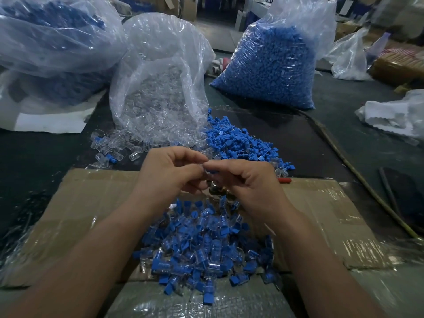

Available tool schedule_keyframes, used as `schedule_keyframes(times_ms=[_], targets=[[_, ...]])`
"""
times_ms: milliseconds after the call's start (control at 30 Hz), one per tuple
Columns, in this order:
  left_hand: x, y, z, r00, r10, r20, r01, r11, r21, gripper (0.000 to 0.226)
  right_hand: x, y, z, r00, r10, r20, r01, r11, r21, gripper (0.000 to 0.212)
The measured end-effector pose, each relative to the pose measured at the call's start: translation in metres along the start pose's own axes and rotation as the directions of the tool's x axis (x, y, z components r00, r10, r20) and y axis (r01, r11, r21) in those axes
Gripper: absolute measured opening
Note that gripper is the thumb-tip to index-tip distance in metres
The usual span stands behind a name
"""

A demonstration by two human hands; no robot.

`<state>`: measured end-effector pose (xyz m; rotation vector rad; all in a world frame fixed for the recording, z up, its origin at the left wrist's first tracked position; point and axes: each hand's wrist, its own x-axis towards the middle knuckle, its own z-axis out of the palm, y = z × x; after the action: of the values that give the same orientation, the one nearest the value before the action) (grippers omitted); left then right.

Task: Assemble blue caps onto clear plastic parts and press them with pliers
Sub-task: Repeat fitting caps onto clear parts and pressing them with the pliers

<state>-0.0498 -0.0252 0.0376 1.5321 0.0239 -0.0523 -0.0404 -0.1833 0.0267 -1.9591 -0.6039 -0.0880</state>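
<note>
My left hand (171, 171) and my right hand (250, 180) meet fingertip to fingertip above the cardboard. The left fingers pinch a clear plastic part (203, 167). A small blue cap (212, 172) is pinched in the right fingers, touching the clear part. Under the hands lies something metallic (215, 191), probably the pliers, with a red handle tip (284, 180) showing to the right. A heap of assembled blue-and-clear pieces (202, 249) lies on the cardboard below my wrists. Loose blue caps (238, 141) and loose clear parts (110, 145) are spread just beyond the hands.
A flattened, taped cardboard box (87, 203) covers the near table. An open bag of clear parts (160, 88) stands behind the hands, a full bag of blue caps (270, 60) at back right, another big bag (50, 37) at back left. White crumpled plastic (394, 118) lies at right.
</note>
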Motion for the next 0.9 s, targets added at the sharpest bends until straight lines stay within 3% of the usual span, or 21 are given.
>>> schedule_keyframes(times_ms=[200,367,500,600,767,900], targets=[[-0.0016,-0.0007,0.0012,0.999,0.015,0.05,-0.017,0.999,0.04,0.016,0.0012,-0.0004,-0.0005,0.975,-0.167,-0.146,0.132,0.966,-0.222,0.025],[-0.0029,-0.0048,0.0061,0.994,0.104,0.027,-0.107,0.983,0.152,0.02,0.0003,-0.0011,0.0012,0.979,-0.078,-0.186,0.044,0.982,-0.183,0.014],[-0.0037,-0.0056,0.0073,0.991,0.133,0.012,-0.134,0.981,0.143,0.023,-0.0014,-0.0027,0.0037,0.984,-0.042,-0.173,0.022,0.993,-0.115,0.025],[-0.0031,-0.0029,0.0068,0.994,0.113,0.001,-0.112,0.99,0.082,0.02,-0.0014,-0.003,0.0016,0.989,-0.06,-0.137,0.05,0.996,-0.074,0.027],[-0.0038,0.0021,0.0032,0.998,0.035,0.059,-0.034,0.999,-0.017,0.016,0.0011,0.0008,-0.0024,0.975,-0.177,-0.132,0.151,0.971,-0.184,0.025],[-0.0043,0.0024,0.0018,0.995,0.005,0.098,-0.004,1.0,-0.012,0.019,0.0009,0.0035,-0.004,0.967,-0.238,-0.093,0.22,0.962,-0.163,0.028]])
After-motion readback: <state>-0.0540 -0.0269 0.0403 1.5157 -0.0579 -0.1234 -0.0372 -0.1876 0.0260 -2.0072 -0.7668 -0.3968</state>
